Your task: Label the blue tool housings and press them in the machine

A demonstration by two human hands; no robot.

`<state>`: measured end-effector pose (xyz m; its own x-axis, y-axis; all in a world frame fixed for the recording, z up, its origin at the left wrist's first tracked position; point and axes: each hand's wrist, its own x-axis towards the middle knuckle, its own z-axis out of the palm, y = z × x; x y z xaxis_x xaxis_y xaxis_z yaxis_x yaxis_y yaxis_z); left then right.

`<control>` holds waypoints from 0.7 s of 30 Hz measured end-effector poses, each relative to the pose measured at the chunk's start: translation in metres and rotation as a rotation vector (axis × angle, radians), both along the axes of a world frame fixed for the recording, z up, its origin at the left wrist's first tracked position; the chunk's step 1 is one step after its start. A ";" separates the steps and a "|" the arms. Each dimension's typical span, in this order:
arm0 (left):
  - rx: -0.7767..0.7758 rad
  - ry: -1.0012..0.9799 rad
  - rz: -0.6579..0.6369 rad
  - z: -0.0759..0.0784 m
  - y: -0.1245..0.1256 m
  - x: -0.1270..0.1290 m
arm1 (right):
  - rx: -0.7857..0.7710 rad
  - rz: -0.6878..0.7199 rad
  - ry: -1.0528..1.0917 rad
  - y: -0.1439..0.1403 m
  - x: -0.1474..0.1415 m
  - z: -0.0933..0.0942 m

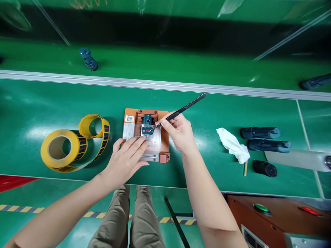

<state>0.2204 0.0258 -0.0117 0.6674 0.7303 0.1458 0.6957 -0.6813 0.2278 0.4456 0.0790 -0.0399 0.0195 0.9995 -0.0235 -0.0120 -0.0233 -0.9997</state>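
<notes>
Black tweezers (186,106) are pinched in my right hand (181,134), their tips pointing down-left onto a dark label (147,131) with red lettering. That label lies on or at a dark blue tool housing (147,119), which sits in an orange fixture (165,137). A clear plastic plate (155,146) covers the lower part of the fixture. My left hand (126,156) rests on this plate, fingers stretched out and fingertips just below the label. What lies under the left palm is hidden.
Left of the fixture stands a yellow label roll (46,148) with a loose curling strip (106,132). White tissue (232,144), dark tool housings (260,132) and a black cylindrical part (265,168) lie to the right. Beyond the metal rail (165,84), another housing (88,59) stands on the green belt.
</notes>
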 end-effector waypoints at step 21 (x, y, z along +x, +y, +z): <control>-0.040 -0.003 0.030 -0.005 -0.006 -0.001 | -0.009 -0.001 0.010 0.000 0.001 -0.002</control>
